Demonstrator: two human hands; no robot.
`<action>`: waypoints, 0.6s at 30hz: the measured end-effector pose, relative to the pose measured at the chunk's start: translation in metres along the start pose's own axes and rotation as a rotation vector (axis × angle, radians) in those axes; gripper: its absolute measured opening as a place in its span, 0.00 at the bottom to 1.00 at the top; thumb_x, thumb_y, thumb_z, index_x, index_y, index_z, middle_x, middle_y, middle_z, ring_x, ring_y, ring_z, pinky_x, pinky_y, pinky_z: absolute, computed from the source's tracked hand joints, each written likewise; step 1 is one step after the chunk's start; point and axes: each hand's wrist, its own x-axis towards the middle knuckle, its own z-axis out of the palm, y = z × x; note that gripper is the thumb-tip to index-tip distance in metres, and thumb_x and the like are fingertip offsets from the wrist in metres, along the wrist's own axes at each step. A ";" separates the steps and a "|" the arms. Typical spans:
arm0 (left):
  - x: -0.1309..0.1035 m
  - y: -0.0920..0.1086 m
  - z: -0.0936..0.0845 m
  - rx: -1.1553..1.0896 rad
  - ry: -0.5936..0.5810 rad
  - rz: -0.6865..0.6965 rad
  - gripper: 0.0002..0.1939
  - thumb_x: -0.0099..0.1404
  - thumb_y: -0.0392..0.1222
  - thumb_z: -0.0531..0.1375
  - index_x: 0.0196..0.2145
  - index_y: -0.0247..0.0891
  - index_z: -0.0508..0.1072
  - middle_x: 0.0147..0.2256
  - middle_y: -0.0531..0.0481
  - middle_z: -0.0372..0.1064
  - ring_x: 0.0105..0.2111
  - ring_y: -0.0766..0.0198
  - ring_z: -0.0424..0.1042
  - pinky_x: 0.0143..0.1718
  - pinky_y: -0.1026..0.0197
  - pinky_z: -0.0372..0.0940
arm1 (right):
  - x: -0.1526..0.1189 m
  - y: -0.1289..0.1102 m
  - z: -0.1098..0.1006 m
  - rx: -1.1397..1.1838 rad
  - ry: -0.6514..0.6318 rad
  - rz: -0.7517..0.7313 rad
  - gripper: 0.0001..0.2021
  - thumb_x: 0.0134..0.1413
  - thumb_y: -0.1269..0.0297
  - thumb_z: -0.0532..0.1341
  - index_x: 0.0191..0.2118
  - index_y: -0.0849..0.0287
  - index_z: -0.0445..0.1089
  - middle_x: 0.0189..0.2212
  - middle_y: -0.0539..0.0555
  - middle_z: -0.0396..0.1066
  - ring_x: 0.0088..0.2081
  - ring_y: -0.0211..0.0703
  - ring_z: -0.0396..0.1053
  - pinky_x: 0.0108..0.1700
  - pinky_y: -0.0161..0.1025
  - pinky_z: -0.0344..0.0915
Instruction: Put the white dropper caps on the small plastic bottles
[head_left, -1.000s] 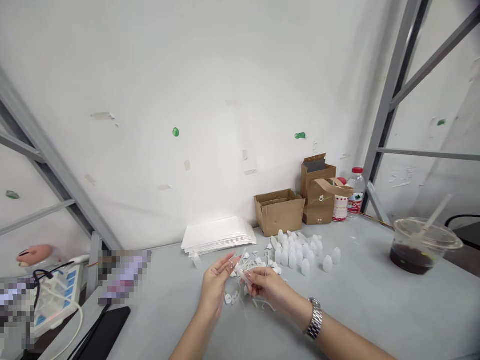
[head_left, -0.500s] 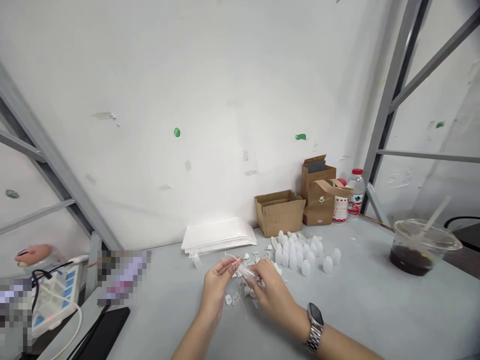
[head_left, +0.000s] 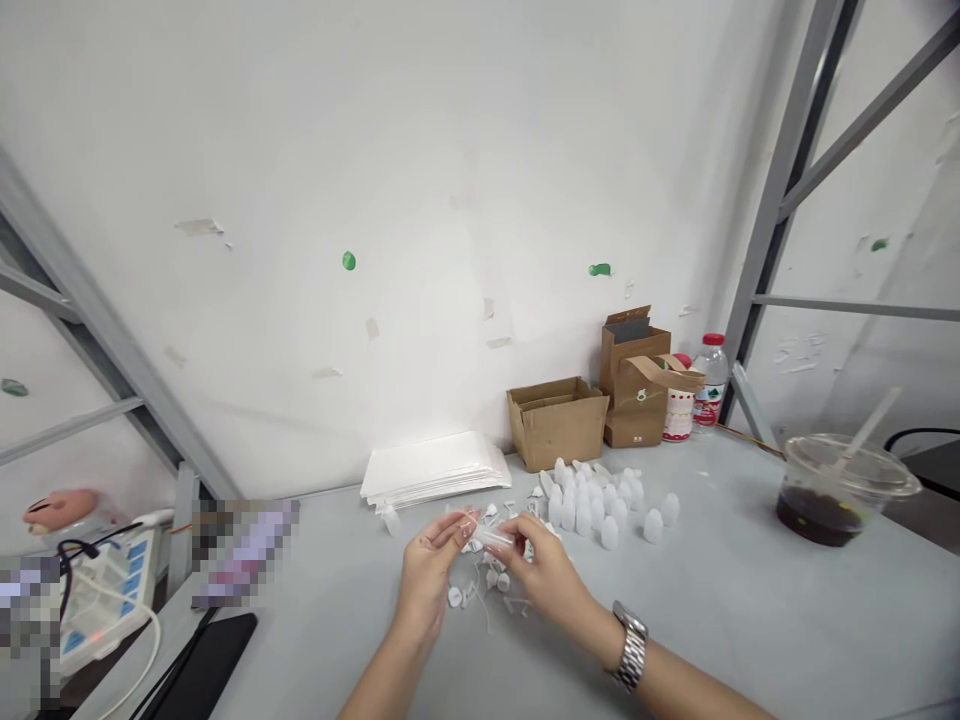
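Note:
Between my hands is a small clear-white plastic tube (head_left: 493,538), lying roughly level above the table. My left hand (head_left: 429,572) pinches its left end, where a thin pale strand shows at the fingertips. At the right end, the thumb and fingers of my right hand (head_left: 553,575) are closed on the tube. Below and behind them lie small white caps (head_left: 455,597) and thin curled strips, partly covered by the hands. A cluster of translucent white rounded pieces (head_left: 583,508) stands upright to the right of my right hand. One similar piece (head_left: 391,520) leans beyond my left hand.
A stack of white sheets (head_left: 435,470), a cardboard box (head_left: 559,430), a brown paper bag (head_left: 634,400) and a red-capped bottle (head_left: 709,380) line the wall. A lidded bowl of dark drink (head_left: 817,515) stands right. A black phone-like slab (head_left: 202,665) and power strip (head_left: 112,610) lie left.
My right hand has shifted slightly right along the tube and its wrist has rolled, turning the watch face away. More of the tube now shows. My left hand keeps its pinch.

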 end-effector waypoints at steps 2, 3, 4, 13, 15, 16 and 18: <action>0.000 0.003 0.000 0.043 0.000 0.014 0.19 0.42 0.42 0.67 0.34 0.33 0.73 0.34 0.42 0.76 0.39 0.56 0.72 0.44 0.57 0.63 | 0.004 0.001 -0.001 0.295 -0.136 0.240 0.15 0.50 0.53 0.57 0.24 0.61 0.65 0.19 0.48 0.59 0.23 0.36 0.56 0.30 0.37 0.57; -0.001 0.004 0.000 0.067 -0.004 0.019 0.20 0.43 0.42 0.67 0.35 0.33 0.73 0.35 0.42 0.75 0.40 0.55 0.72 0.44 0.56 0.63 | 0.006 0.002 -0.001 0.461 -0.209 0.352 0.18 0.49 0.50 0.56 0.23 0.61 0.65 0.16 0.46 0.57 0.20 0.33 0.54 0.29 0.36 0.57; -0.001 0.006 0.001 0.092 -0.011 0.027 0.19 0.43 0.41 0.67 0.35 0.33 0.73 0.35 0.42 0.75 0.40 0.55 0.72 0.44 0.56 0.63 | 0.007 0.003 -0.002 0.614 -0.276 0.450 0.19 0.48 0.48 0.56 0.23 0.61 0.65 0.15 0.45 0.55 0.18 0.31 0.51 0.29 0.36 0.57; -0.001 0.002 0.003 0.180 0.014 0.039 0.19 0.42 0.42 0.66 0.34 0.34 0.73 0.33 0.43 0.76 0.38 0.55 0.72 0.42 0.58 0.63 | 0.011 0.009 -0.001 0.665 -0.136 0.501 0.20 0.37 0.47 0.63 0.25 0.61 0.62 0.12 0.43 0.60 0.15 0.29 0.53 0.23 0.31 0.53; -0.001 -0.001 0.002 0.162 0.026 0.033 0.18 0.43 0.42 0.66 0.33 0.34 0.73 0.35 0.43 0.76 0.39 0.56 0.72 0.43 0.58 0.63 | 0.011 0.007 -0.001 0.644 -0.151 0.512 0.21 0.33 0.49 0.66 0.25 0.61 0.63 0.14 0.46 0.64 0.17 0.30 0.58 0.23 0.31 0.53; -0.001 -0.001 0.002 0.146 0.023 0.032 0.17 0.43 0.42 0.66 0.33 0.34 0.73 0.35 0.42 0.75 0.39 0.56 0.72 0.43 0.58 0.63 | 0.010 0.007 -0.001 0.648 -0.172 0.513 0.21 0.33 0.49 0.67 0.25 0.62 0.63 0.13 0.46 0.64 0.16 0.30 0.57 0.22 0.31 0.52; 0.000 -0.002 0.002 0.111 -0.001 0.032 0.17 0.43 0.42 0.66 0.33 0.34 0.73 0.36 0.42 0.75 0.40 0.56 0.72 0.43 0.58 0.63 | 0.009 0.006 -0.001 0.682 -0.226 0.534 0.21 0.37 0.46 0.63 0.22 0.63 0.63 0.09 0.45 0.60 0.13 0.28 0.54 0.21 0.31 0.51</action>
